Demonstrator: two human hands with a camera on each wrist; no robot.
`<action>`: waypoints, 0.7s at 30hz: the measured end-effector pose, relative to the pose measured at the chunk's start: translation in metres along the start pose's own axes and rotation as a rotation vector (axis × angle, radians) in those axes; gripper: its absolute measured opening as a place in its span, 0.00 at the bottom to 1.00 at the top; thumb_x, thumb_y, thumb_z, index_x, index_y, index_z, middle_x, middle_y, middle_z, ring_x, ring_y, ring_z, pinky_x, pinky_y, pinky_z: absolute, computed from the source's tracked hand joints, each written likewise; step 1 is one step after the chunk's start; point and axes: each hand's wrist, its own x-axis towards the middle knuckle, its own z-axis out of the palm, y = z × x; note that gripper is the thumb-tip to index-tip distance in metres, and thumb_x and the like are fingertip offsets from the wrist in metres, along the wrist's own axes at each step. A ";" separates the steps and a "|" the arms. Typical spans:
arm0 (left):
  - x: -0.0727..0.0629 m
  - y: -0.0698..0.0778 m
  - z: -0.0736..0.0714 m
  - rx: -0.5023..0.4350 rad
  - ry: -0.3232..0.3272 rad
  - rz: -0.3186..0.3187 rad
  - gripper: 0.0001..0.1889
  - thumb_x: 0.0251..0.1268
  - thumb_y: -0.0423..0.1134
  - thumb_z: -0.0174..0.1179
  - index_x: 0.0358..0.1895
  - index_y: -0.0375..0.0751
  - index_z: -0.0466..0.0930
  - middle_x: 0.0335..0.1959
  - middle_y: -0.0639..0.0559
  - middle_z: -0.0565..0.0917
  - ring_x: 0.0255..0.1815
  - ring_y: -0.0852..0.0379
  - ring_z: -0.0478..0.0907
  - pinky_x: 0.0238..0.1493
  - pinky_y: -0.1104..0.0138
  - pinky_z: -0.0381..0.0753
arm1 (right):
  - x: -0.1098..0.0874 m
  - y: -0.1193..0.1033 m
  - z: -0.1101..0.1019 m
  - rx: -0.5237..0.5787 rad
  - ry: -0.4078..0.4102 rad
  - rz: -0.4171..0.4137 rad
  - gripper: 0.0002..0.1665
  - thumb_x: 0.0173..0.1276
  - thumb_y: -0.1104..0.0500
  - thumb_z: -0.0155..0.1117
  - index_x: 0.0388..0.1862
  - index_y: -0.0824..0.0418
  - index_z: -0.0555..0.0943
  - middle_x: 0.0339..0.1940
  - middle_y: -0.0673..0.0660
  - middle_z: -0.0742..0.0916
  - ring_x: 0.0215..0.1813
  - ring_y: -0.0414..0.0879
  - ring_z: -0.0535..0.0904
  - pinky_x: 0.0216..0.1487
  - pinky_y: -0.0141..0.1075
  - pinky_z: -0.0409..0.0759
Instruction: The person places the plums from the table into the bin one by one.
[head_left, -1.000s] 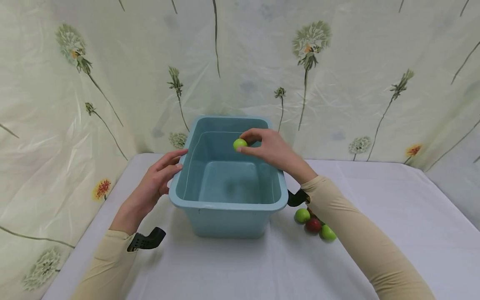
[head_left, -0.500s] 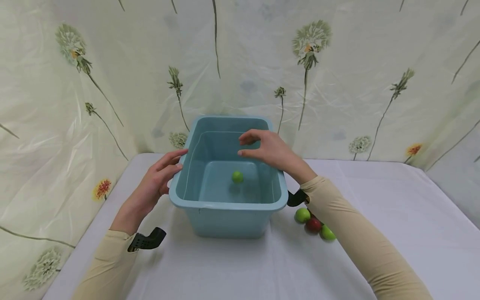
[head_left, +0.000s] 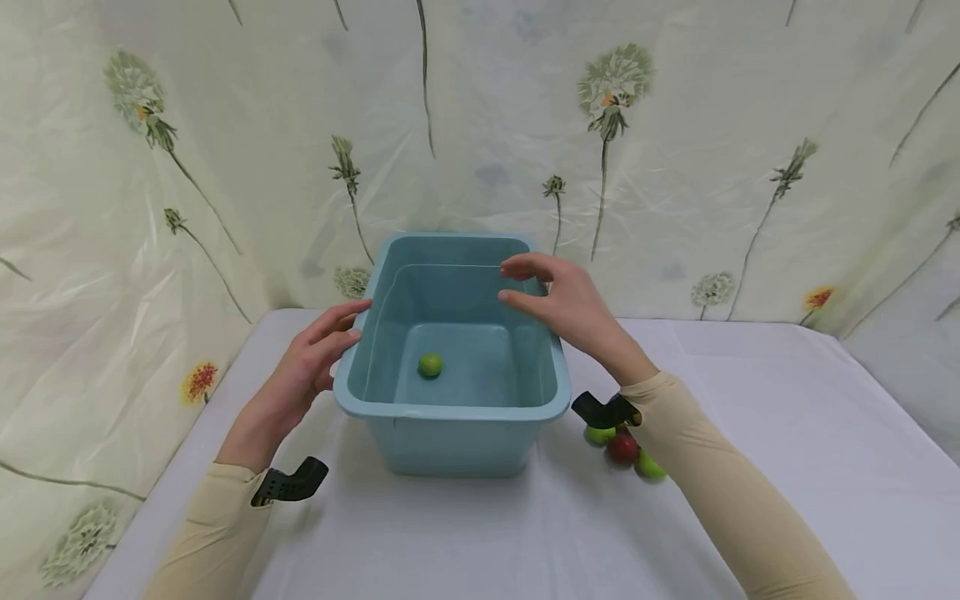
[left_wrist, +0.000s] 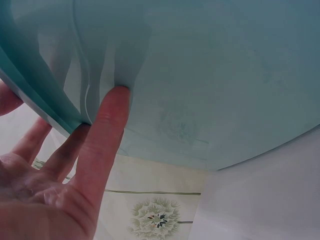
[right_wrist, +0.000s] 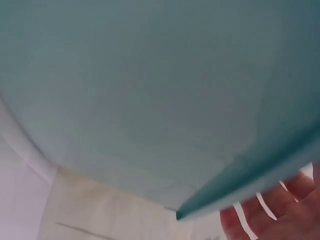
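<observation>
A small round green fruit [head_left: 430, 365] lies on the floor of the blue plastic basin [head_left: 453, 412], left of its middle. My left hand [head_left: 307, 367] is at the basin's left rim. In the left wrist view its fairly straight fingers [left_wrist: 102, 130] touch the outer wall and the underside of the rim. Over the basin's right side hangs my right hand [head_left: 566, 304], thumb and fingers apart with nothing between them. The right wrist view shows mostly the basin's outer wall [right_wrist: 150, 90], with part of this hand beyond the rim.
Right of the basin, a red fruit [head_left: 622, 448] and green fruits [head_left: 651, 467] lie grouped on the white tablecloth [head_left: 465, 533], partly hidden by the right wrist's black camera mount [head_left: 603, 410]. A dandelion-printed curtain [head_left: 465, 108] hangs behind the table.
My right hand has let go of the green fruit, which dropped into the basin and rolled left. The hand has since moved slightly right. My left hand stays at the rim.
</observation>
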 end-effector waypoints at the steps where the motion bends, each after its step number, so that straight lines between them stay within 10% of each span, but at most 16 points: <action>1: 0.000 0.000 0.000 0.001 0.001 0.001 0.25 0.75 0.48 0.51 0.73 0.52 0.65 0.72 0.50 0.64 0.60 0.45 0.74 0.40 0.57 0.83 | -0.003 0.001 -0.002 0.005 0.014 0.006 0.24 0.66 0.48 0.69 0.59 0.52 0.80 0.55 0.49 0.84 0.57 0.44 0.77 0.63 0.47 0.67; 21: -0.002 0.000 0.000 0.003 -0.014 0.000 0.26 0.76 0.49 0.50 0.74 0.53 0.64 0.72 0.49 0.63 0.62 0.42 0.72 0.42 0.59 0.82 | -0.074 0.033 -0.031 0.001 0.147 0.161 0.26 0.68 0.47 0.67 0.62 0.53 0.78 0.56 0.51 0.83 0.58 0.49 0.76 0.61 0.53 0.71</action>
